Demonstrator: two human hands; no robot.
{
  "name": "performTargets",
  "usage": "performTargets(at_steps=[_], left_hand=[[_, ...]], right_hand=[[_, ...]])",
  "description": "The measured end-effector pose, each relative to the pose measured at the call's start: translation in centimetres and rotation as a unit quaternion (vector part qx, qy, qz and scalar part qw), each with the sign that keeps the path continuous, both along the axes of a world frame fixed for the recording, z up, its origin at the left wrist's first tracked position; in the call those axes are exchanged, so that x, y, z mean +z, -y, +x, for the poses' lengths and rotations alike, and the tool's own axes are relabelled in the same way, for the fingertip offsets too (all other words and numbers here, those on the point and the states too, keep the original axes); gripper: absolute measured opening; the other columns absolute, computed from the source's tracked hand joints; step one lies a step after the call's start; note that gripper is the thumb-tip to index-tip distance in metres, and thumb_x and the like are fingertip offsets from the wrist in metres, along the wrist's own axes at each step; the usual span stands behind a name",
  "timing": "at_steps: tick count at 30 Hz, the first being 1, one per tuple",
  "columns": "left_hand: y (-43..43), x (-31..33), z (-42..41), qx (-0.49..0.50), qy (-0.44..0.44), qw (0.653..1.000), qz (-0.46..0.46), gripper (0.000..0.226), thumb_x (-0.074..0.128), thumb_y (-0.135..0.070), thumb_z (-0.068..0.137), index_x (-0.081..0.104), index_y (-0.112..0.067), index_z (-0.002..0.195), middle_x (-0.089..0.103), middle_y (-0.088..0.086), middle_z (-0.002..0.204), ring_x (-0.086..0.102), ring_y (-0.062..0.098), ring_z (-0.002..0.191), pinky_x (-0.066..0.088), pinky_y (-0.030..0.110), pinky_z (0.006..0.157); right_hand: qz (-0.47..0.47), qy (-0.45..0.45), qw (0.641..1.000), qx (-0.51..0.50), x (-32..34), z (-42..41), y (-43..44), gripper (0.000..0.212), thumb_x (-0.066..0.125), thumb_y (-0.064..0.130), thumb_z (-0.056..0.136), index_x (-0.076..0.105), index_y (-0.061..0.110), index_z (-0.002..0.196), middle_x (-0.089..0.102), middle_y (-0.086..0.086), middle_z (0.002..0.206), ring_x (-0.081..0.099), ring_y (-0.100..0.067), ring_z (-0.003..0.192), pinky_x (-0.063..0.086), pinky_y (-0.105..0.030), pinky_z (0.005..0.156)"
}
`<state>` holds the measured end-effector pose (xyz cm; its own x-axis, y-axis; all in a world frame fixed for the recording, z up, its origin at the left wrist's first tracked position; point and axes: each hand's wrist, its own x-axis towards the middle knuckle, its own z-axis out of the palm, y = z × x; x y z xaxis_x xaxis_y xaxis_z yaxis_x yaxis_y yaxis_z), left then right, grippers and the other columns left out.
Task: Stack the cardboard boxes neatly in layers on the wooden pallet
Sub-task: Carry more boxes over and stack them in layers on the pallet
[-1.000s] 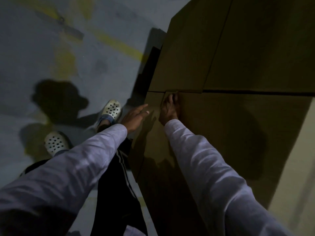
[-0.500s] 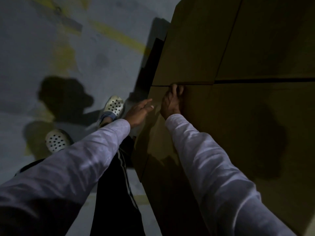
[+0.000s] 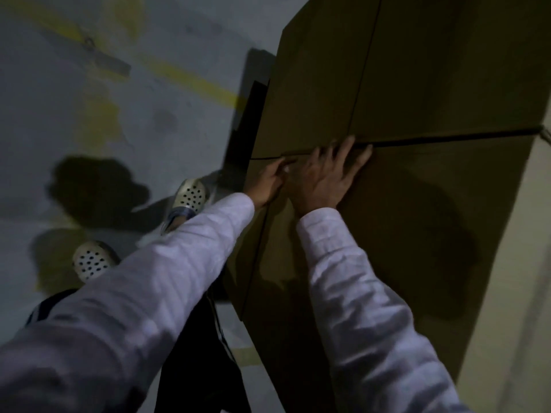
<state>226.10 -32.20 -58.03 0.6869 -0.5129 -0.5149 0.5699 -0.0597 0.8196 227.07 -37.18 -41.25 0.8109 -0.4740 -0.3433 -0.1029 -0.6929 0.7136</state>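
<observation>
A stack of brown cardboard boxes fills the right of the dim head view. The near top box (image 3: 417, 222) lies under my right hand (image 3: 328, 174), whose spread fingers press flat on its top and reach the dark gap to the far boxes (image 3: 402, 70). My left hand (image 3: 268, 178) touches the same box at its left corner by the gap, fingers partly bent; whether it pinches the edge I cannot tell. Lower boxes (image 3: 256, 263) show along the stack's left side. The pallet is hidden.
Grey concrete floor (image 3: 134, 120) with a yellow painted line (image 3: 193, 81) lies to the left. My two feet in white perforated clogs (image 3: 187, 198) stand close beside the stack. A pale wall (image 3: 530, 263) borders the boxes on the right.
My right hand has slid right along the gap and spread its fingers flat. My left hand moved from the air beside the stack onto the box corner.
</observation>
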Motion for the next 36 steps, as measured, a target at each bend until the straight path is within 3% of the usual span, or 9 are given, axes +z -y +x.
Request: performTargets(at_steps=[3,8,13,17,20,25,29,36], left_hand=[[2.8,1.0,0.5,-0.061,0.013,0.998,0.032,0.045,0.057,-0.032,0.107,0.058,-0.022,0.151,0.061,0.010,0.150,0.057,0.027,0.137,0.042,0.042,0.118],[6.6,-3.6,0.9,-0.105,0.011,0.988,0.110,0.062,0.058,-0.044,0.101,0.045,-0.025,0.159,0.047,0.012,0.162,0.049,0.036,0.145,0.041,0.055,0.119],[4.6,0.6,1.6,-0.065,0.082,0.988,0.114,0.059,0.047,-0.036,0.094,0.056,-0.024,0.151,0.057,0.013,0.151,0.055,0.037,0.136,0.046,0.052,0.114],[3.9,2.7,2.3,-0.054,0.103,0.989,0.094,0.051,0.050,-0.014,0.099,0.059,-0.028,0.147,0.066,0.014,0.137,0.063,0.037,0.122,0.052,0.049,0.106],[4.1,2.8,2.7,-0.043,0.105,0.990,0.088,0.048,0.048,-0.017,0.100,0.057,-0.033,0.145,0.068,0.014,0.132,0.066,0.036,0.113,0.054,0.043,0.097],[4.9,2.2,3.2,-0.044,0.116,0.987,0.107,0.042,0.052,-0.024,0.104,0.056,-0.035,0.144,0.067,0.007,0.141,0.066,0.032,0.119,0.049,0.032,0.095],[5.9,1.8,3.4,-0.059,0.143,0.980,0.127,0.041,0.055,-0.034,0.108,0.054,-0.026,0.149,0.065,0.010,0.145,0.064,0.035,0.126,0.051,0.042,0.104],[7.2,-0.1,2.8,-0.057,0.132,0.979,0.143,0.050,0.056,-0.038,0.100,0.046,-0.037,0.149,0.067,0.007,0.141,0.067,0.036,0.122,0.053,0.051,0.104]], right_hand=[[-0.024,-0.017,0.999,0.027,2.3,0.3,2.1,0.073,0.035,0.066,0.103,0.052,0.021,0.158,0.037,-0.007,0.170,0.006,-0.039,0.163,-0.018,-0.074,0.119],[-0.055,-0.066,0.994,0.069,2.7,0.1,2.6,0.056,0.031,0.058,0.105,0.067,0.036,0.142,0.042,-0.007,0.162,0.015,-0.042,0.153,-0.015,-0.076,0.120],[-0.052,-0.054,0.995,0.066,2.0,0.1,2.3,0.057,0.034,0.057,0.104,0.070,0.029,0.137,0.043,-0.012,0.155,0.022,-0.040,0.147,-0.010,-0.074,0.122],[-0.045,-0.040,0.996,0.062,2.4,0.5,2.4,0.055,0.040,0.058,0.106,0.067,0.025,0.141,0.037,-0.013,0.160,0.018,-0.039,0.149,-0.008,-0.073,0.123],[-0.026,-0.043,0.997,0.058,2.7,0.9,2.4,0.054,0.039,0.053,0.108,0.062,0.022,0.146,0.033,-0.013,0.164,0.015,-0.036,0.155,-0.005,-0.070,0.126],[-0.021,-0.043,0.998,0.050,2.5,1.3,2.5,0.052,0.038,0.045,0.108,0.059,0.020,0.148,0.033,-0.013,0.166,0.010,-0.036,0.158,-0.007,-0.069,0.126],[-0.016,-0.038,0.998,0.046,2.4,1.2,2.5,0.050,0.039,0.043,0.108,0.060,0.020,0.148,0.032,-0.015,0.166,0.012,-0.036,0.158,-0.006,-0.067,0.127],[-0.022,-0.031,0.998,0.057,2.3,0.8,2.7,0.048,0.039,0.043,0.108,0.065,0.022,0.141,0.033,-0.015,0.164,0.014,-0.036,0.156,-0.004,-0.065,0.129]])
